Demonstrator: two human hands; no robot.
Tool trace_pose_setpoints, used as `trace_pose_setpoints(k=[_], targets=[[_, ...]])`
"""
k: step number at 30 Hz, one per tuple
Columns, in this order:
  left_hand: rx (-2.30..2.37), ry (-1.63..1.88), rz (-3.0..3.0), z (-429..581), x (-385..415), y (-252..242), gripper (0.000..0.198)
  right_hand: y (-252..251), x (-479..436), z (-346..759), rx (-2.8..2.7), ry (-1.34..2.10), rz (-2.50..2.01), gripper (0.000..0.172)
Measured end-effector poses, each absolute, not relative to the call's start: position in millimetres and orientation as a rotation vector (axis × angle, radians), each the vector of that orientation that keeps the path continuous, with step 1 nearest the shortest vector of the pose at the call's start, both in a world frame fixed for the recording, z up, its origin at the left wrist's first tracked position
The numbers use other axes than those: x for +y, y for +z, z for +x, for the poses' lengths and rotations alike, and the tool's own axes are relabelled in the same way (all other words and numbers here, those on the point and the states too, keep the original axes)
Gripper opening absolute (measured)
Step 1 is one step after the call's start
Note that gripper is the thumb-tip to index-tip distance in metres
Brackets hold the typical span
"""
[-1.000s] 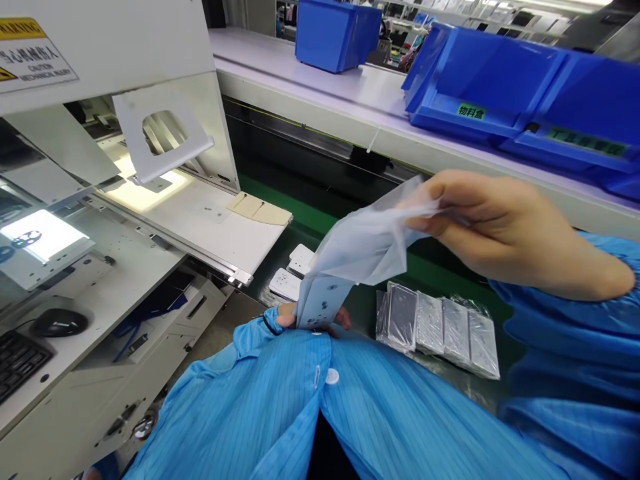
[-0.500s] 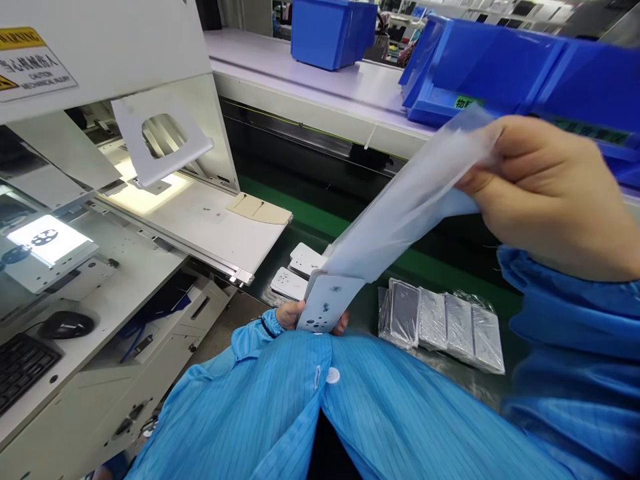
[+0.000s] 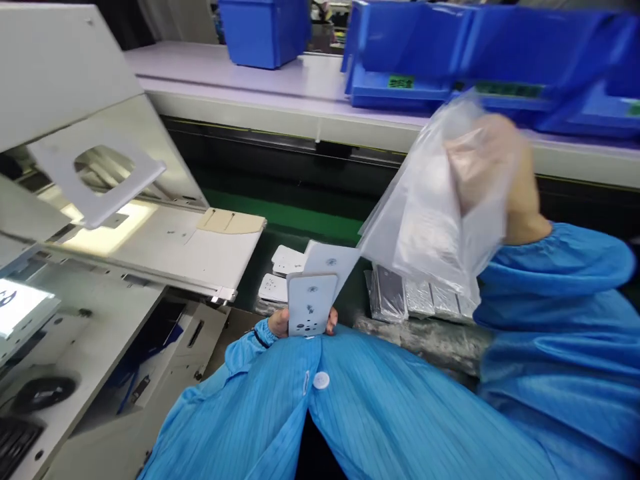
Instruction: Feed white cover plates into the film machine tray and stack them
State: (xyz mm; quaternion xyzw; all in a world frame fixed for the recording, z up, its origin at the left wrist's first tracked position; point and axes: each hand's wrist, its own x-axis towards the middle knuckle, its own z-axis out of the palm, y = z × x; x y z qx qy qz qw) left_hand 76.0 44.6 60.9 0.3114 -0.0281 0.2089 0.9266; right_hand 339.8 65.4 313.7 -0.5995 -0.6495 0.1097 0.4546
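Note:
My left hand (image 3: 280,323) is wrapped round a white rounded-corner panel (image 3: 313,300) with dark printed spots, held upright close to my jacket. Behind it, a second white sheet or panel (image 3: 336,259) leans out to the right. At the upper right my right hand (image 3: 493,160) is closed on a clear plastic bag (image 3: 425,200), which drapes over the fingers and hangs down to the left. Motion blurs this hand. Several white spotted panels (image 3: 274,287) lie beside my left hand. Several plastic-wrapped plates (image 3: 391,293) lie to the right, partly behind the bag.
A white machine with a bed (image 3: 200,257) and a beige block (image 3: 231,221) stands at the left, a mouse (image 3: 44,392) on its lower shelf. Blue bins (image 3: 270,37) line the shelf (image 3: 200,73) at the back. A green strip (image 3: 285,220) runs along the dark worktop.
The bag has come away from the panels and swung right with my right hand, spreading wider. My left hand still holds the panels. The view has turned rightward.

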Motion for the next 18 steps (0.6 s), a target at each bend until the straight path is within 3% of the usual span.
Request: trace_pose_setpoints(k=[5, 11, 18], targets=[[-0.013, 0.290, 0.681, 88.4, 40.8, 69.0, 0.076, 245.9, 9.2, 381.0, -1.073, 0.371, -1.529, 0.030], [0.011, 0.103, 0.709, 122.2, 30.8, 65.6, 0.074, 103.0, -104.0, 447.8, -0.500, 0.445, -1.464, 0.042], [0.107, -0.146, 0.760, 169.8, 2.7, 61.0, 0.074, -39.6, -239.1, 459.7, 0.212, 0.308, -1.867, 0.031]])
